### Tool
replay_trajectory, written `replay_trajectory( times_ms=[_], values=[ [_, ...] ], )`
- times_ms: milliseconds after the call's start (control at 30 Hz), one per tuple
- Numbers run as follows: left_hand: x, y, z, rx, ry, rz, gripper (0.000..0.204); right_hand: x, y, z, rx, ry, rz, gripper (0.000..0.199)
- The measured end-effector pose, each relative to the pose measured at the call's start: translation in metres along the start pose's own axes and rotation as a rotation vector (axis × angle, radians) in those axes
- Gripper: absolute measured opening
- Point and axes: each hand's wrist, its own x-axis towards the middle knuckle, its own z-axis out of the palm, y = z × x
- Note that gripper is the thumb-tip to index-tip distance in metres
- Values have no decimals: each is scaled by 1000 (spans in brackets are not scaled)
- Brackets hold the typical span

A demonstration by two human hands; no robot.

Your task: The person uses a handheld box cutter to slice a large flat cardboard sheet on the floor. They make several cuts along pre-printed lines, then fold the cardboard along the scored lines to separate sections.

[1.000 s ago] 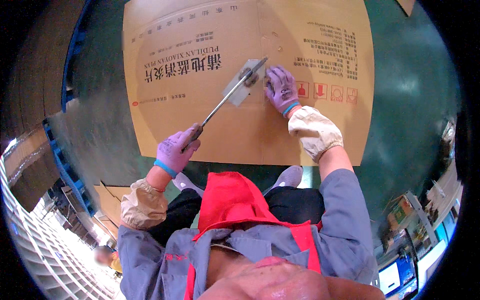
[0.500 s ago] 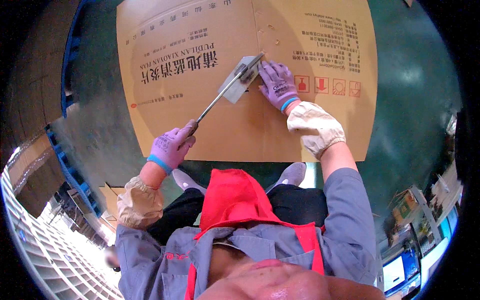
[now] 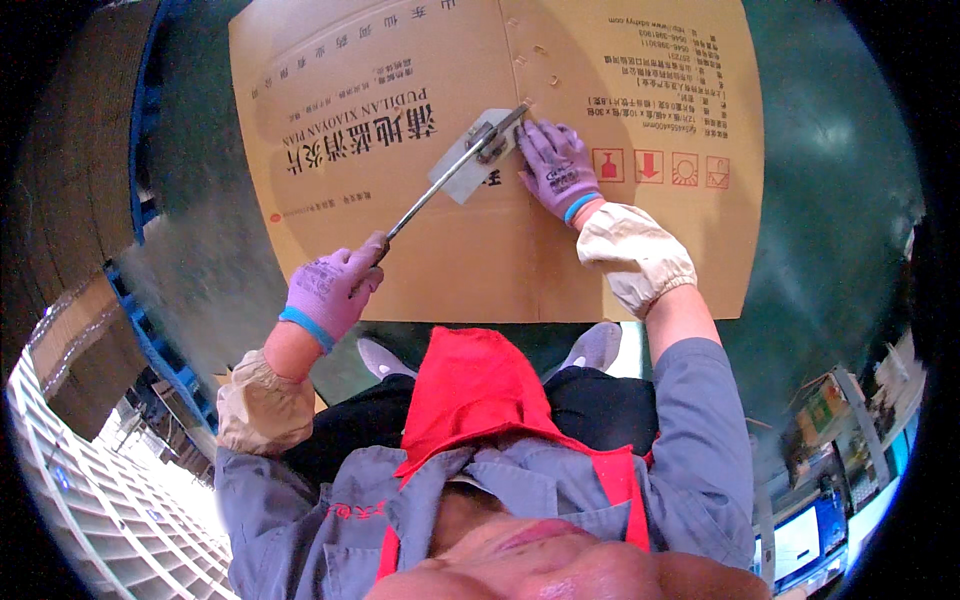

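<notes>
A flattened brown cardboard box with black and red print lies before me, a fold line running down its middle. My left hand, in a purple glove, is closed round the grip of a long thin metal rod-shaped tool. The tool slants up to the right, its far end by the fold line. A pale flat plate lies at that far part; whether it is fixed to the tool I cannot tell. My right hand, also gloved, lies flat on the cardboard with its fingertips close to the tool's tip.
Small marks or staples run along the fold line beyond the tool. My feet are at the cardboard's near edge. Stacked brown sheets stand at the left by a blue pallet edge. Equipment is at the lower right.
My left hand has moved slightly left and down with the tool's grip. The pale plate has turned and shifted a little left, uncovering some black print. My right hand stays in place.
</notes>
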Motion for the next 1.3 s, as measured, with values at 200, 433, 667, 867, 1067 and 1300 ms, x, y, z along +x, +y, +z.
replay_trajectory(
  times_ms=[200,433,667,867,1067,1300],
  values=[
    [4,-43,62,-75,133,125,47,2,0,-1,14,-109,-32,60],
    [14,-61,106,-115,216,163,43,2,-2,0,-61,-161,-36,56],
    [17,-69,120,-137,276,209,43,2,-5,0,-92,-213,-39,56],
    [13,-63,104,-140,263,199,44,8,-8,-3,-98,-260,-2,57],
    [9,-48,81,-160,170,165,46,2,-5,2,-73,-146,-33,57],
    [32,-79,150,-190,251,223,49,5,-16,-3,-91,-251,22,54]
  ],
)
